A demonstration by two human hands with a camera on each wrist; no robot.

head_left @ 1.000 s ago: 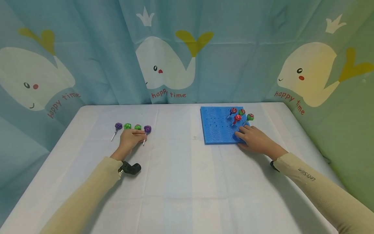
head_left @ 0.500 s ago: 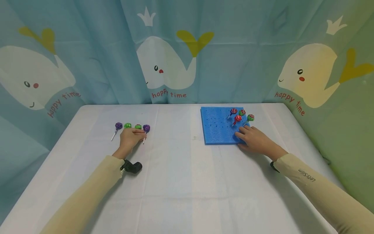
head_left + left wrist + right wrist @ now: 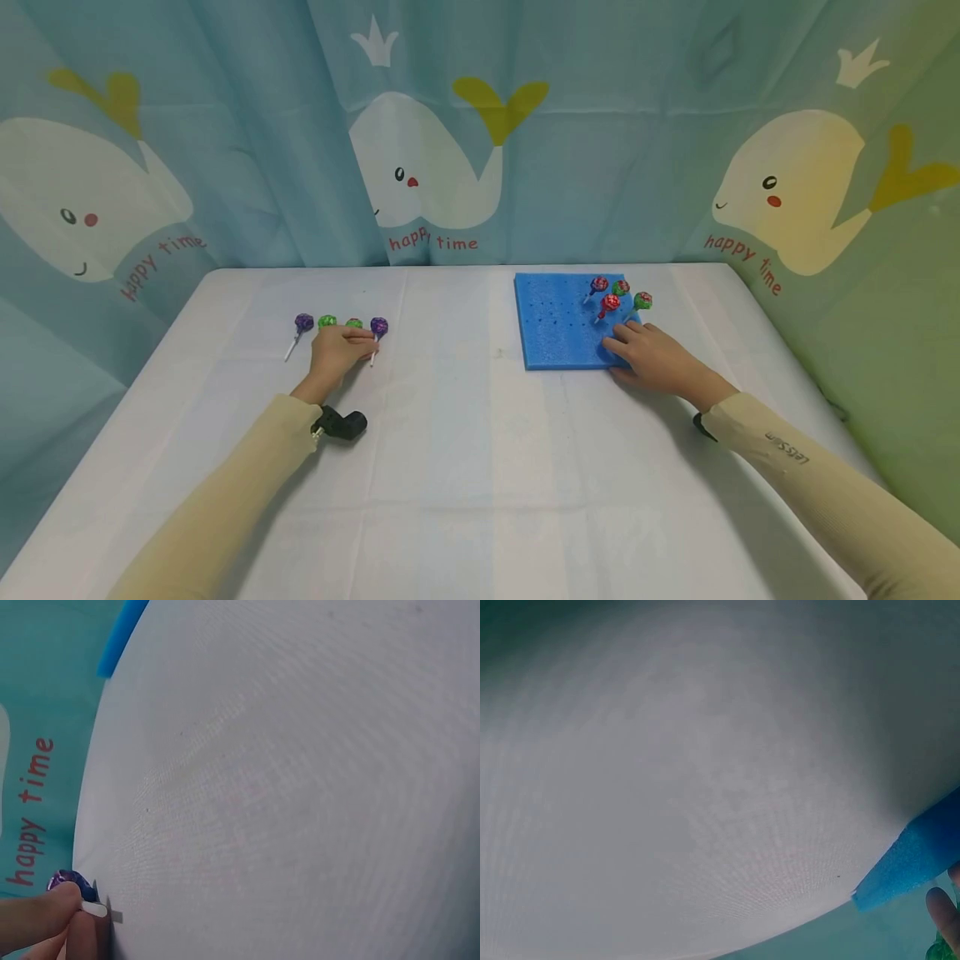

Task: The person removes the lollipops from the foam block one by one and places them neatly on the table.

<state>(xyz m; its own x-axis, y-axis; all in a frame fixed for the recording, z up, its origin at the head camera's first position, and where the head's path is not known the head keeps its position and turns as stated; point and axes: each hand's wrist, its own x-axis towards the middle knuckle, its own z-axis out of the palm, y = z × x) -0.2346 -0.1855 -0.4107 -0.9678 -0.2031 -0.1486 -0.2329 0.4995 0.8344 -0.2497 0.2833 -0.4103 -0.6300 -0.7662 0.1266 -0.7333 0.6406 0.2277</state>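
My left hand [image 3: 337,357] pinches the white stick of a purple lollipop [image 3: 378,327] between thumb and fingers; the left wrist view shows the stick's end [image 3: 94,908] beyond the thumb. Just behind that hand are two green lollipops [image 3: 327,322], partly hidden, and a second purple one [image 3: 303,322] lies left of them. My right hand [image 3: 655,358] grips the near right corner of a blue foam board [image 3: 558,333], fingers on top and thumb at its edge. Several red, green and dark lollipops [image 3: 610,302] stand in the board's right part.
A white cloth [image 3: 450,433] covers the table. Behind it hangs a blue-green curtain [image 3: 600,183] with printed whales. Small holes dot the board's top. A black wrist device [image 3: 343,424] sits on the left wrist, close above the cloth.
The held purple lollipop shifted slightly left, then back right, with its stick tilting a little. My left hand has moved slightly away from me. My right hand and the board have stayed still.
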